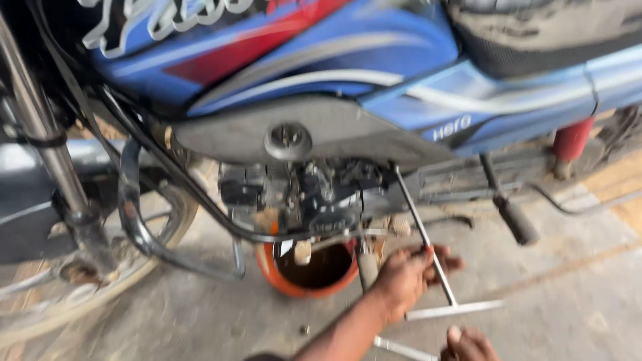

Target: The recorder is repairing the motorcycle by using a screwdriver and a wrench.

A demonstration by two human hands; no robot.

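Left grip (409,273) clamped on one T-handle wrench (428,251), right grip (470,344) unclear, one orange bowl (294,284), one motorcycle (348,60).

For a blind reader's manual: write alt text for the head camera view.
A person's left hand grips the shaft of a long metal T-handle wrench reaching up into the engine of a blue motorcycle. An orange bowl of dark liquid sits on the concrete floor beneath the engine. The right hand shows only partly at the bottom edge.
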